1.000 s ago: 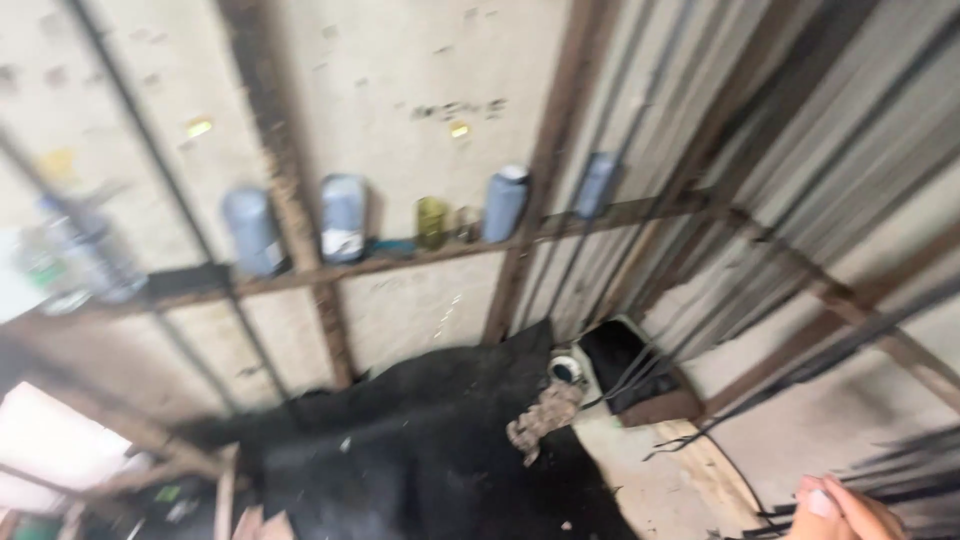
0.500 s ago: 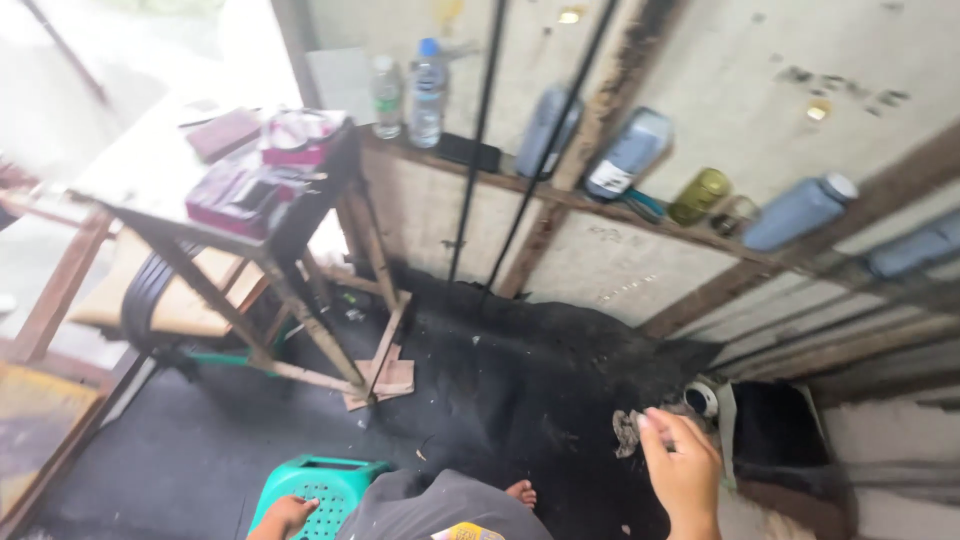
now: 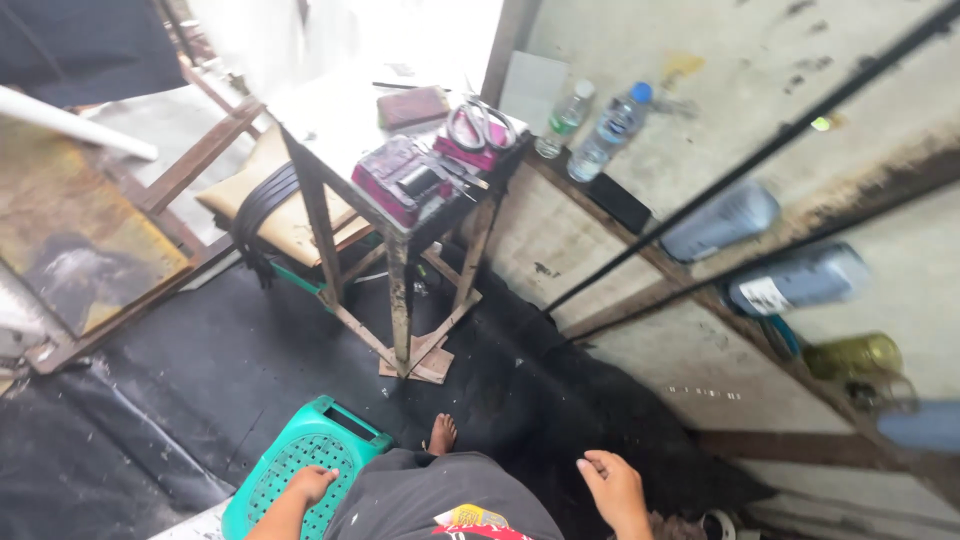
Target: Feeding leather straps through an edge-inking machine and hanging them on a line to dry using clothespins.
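Note:
My left hand point(image 3: 311, 484) rests on the top of a green plastic stool point(image 3: 290, 455) at the bottom of the view, with its fingers bent over the perforated seat. To the right of my dark shorts my right hand point(image 3: 612, 486) hangs over the black floor sheet point(image 3: 200, 370), fingers loosely curled and holding nothing. My bare foot point(image 3: 441, 434) stands between the two hands. A small object by the right wrist, at the frame's bottom edge, is too cut off to identify.
A narrow metal stand point(image 3: 400, 260) ahead carries pink boxes point(image 3: 395, 180) and scissors point(image 3: 481, 124). A wall ledge on the right holds two clear bottles point(image 3: 608, 132), a black phone point(image 3: 620, 202), grey bottles point(image 3: 722, 220) and a yellow-green jar point(image 3: 852, 356). Black rods point(image 3: 700, 205) lean against the wall.
The view has swung left and down. My right hand has come away from the small metal parts by the wall and now hangs beside my leg. The left hand stays on the stool.

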